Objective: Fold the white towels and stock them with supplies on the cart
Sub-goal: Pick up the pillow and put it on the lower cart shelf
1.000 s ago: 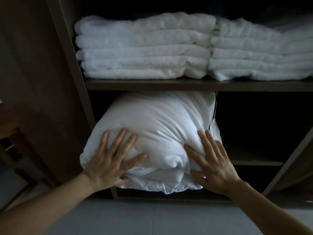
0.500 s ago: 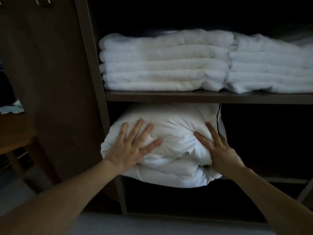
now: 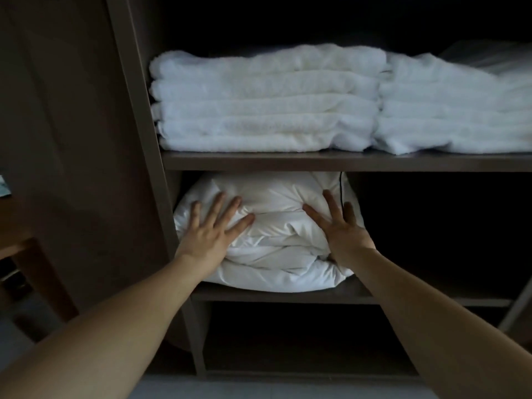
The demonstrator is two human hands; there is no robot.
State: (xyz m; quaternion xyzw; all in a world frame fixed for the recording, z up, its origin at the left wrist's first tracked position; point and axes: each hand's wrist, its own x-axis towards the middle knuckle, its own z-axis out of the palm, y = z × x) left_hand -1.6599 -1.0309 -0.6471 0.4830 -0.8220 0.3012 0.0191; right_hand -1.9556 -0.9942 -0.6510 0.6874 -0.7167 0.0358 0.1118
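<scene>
A folded white pillow or duvet bundle (image 3: 276, 243) fills the left part of the middle shelf (image 3: 288, 293). My left hand (image 3: 210, 231) lies flat on its left front, fingers spread. On the bundle's right front my right hand (image 3: 342, 228) presses the same way, fingers apart. Neither hand grips anything. On the upper shelf (image 3: 316, 162) sit two stacks of folded white towels, one on the left (image 3: 264, 99) and one on the right (image 3: 449, 108).
A dark wooden upright (image 3: 138, 116) borders the shelves on the left, beside a wide panel. The right part of the middle shelf and the compartment below are dark. A wooden table (image 3: 17, 228) stands at the far left. Pale floor runs along the bottom.
The white bundle has gone deeper into the middle shelf under both flat hands; it overhung the edge before. The view has shifted so the shelves sit lower and more to the right.
</scene>
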